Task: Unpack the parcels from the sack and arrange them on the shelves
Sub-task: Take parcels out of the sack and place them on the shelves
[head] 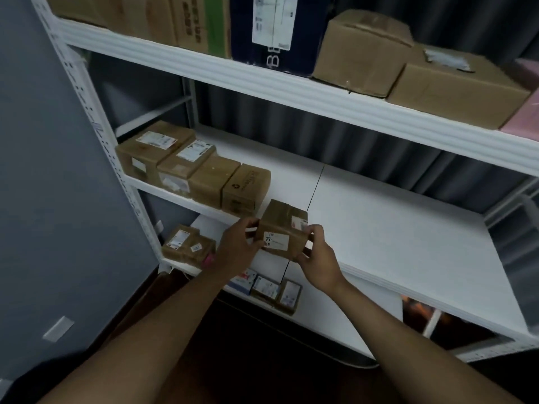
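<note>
Hands point(281, 252) gripping parcel point(281, 230) at shelf point(393, 243) front edge

Pink box point(525, 118) cut off right

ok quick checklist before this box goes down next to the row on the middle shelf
1. Grip: left hand and right hand both hold the small box: ok.
2. Bare space on the middle shelf right of the row of four boxes: ok.
3. Box aligned with the row: not ok, it is tilted.
4. Label facing outward: ok.
5. Sack contents left: cannot tell, out of view.
</note>
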